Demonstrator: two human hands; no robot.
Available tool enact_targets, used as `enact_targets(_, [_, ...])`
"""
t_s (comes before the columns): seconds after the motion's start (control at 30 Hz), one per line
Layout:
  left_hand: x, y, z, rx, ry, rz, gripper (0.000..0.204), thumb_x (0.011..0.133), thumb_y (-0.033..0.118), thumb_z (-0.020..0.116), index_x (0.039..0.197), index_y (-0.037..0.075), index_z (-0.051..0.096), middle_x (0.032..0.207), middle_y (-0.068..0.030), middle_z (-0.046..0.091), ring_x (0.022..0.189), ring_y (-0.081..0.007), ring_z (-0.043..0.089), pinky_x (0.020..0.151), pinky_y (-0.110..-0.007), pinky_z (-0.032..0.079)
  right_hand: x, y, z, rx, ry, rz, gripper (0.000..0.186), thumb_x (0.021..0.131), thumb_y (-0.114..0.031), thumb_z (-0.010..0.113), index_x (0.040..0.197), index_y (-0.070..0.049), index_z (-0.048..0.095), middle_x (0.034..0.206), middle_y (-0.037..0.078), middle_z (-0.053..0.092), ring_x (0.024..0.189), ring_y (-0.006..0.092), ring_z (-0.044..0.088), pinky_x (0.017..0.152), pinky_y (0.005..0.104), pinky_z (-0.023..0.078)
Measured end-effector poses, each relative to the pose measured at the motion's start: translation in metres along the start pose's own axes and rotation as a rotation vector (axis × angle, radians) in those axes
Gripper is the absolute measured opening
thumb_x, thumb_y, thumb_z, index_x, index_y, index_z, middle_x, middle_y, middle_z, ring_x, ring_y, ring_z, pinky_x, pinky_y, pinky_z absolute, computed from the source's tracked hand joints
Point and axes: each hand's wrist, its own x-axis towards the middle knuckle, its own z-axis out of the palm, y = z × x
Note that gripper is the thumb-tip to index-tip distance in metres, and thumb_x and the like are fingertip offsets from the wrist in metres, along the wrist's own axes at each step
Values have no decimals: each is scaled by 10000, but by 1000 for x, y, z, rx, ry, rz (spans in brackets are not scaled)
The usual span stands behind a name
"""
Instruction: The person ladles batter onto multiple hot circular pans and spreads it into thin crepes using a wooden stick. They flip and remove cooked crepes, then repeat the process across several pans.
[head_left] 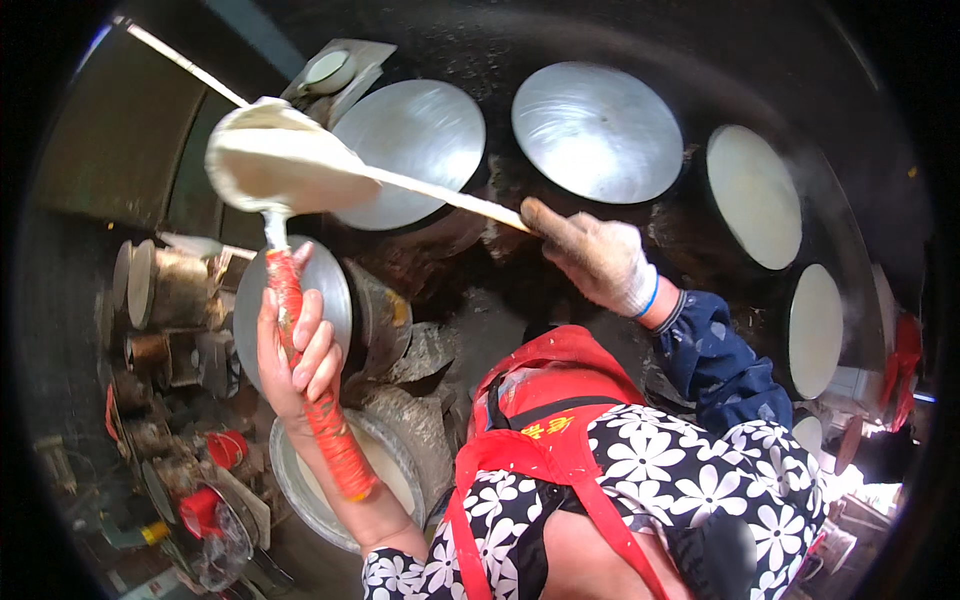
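My bare left hand (305,350) is closed round the red-wrapped handle of a ladle (290,185). The ladle's wide bowl is coated with pale batter. In a soiled white knit glove, my right hand (590,250) grips the near end of a long, thin, pale stick (450,195). It slants to the far left and crosses the ladle bowl; how the two touch there I cannot tell. Beyond them lie a bare round metal griddle (430,140) and another shiny griddle (600,130). Under my left forearm stands a metal pot (285,470) holding pale liquid.
Two griddles at the right, one farther off (753,195) and one nearer (815,330), carry a pale layer. A round metal disc (335,290) is behind my left hand. A white bowl (328,70) stands at the far left; a red container (200,512) is at the lower left.
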Motion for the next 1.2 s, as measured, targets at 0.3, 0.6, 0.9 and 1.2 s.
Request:
enact_targets(0.3, [113,-62,-5,-411,-4,-646,500,1002,253,224,1389,-61,180,682,-93,376,417,-138,408,325,-259,366,7,116,-54,-359,-34,13,515,852,-167,601,1335,-270,452,625,104,540,488,218,569,387,309,418])
enact_targets(0.6, [165,-74,-3,-687,37,-932,505,992,207,240,1356,-136,174,712,-121,416,431,-151,462,337,-252,420,-57,119,-43,-335,-185,411,471,888,-189,492,1338,-314,428,741,116,583,628,311,603,514,389,476])
enact_targets(0.9, [235,-93,10,-578,178,-1111,506,979,170,310,1338,-160,177,704,-107,417,434,-146,463,355,-269,427,-198,42,-44,-496,-362,797,505,851,-193,477,1336,-327,432,738,96,542,588,282,585,474,399,460])
enact_targets(1.2, [320,-194,39,143,-83,-1338,174,946,178,424,1016,19,420,680,-33,404,472,-90,392,394,-223,358,-211,-22,-8,-238,-117,1239,510,904,-260,491,1387,-206,337,787,153,585,647,343,598,541,439,472])
